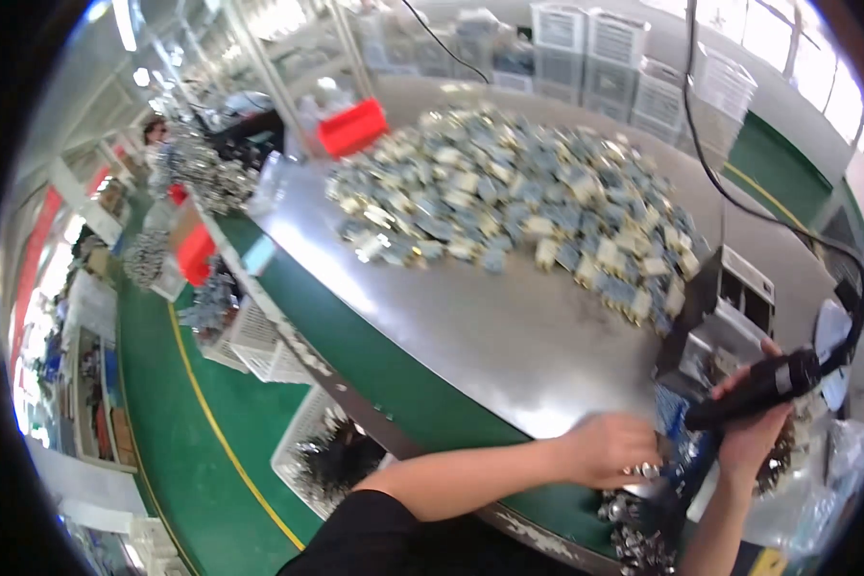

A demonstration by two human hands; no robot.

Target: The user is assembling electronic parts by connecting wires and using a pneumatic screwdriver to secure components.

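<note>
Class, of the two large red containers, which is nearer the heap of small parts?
The red bin at the upper left edge of the heap; the other red container is farther left, beyond the edge of the table.

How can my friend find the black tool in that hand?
Find the metal worktable with the big heap of small parts. At its lower right, look at the person's right hand. It grips the black tube-shaped tool, probably an electric screwdriver; unlike its neighbours, a black cable joins its end.
</note>
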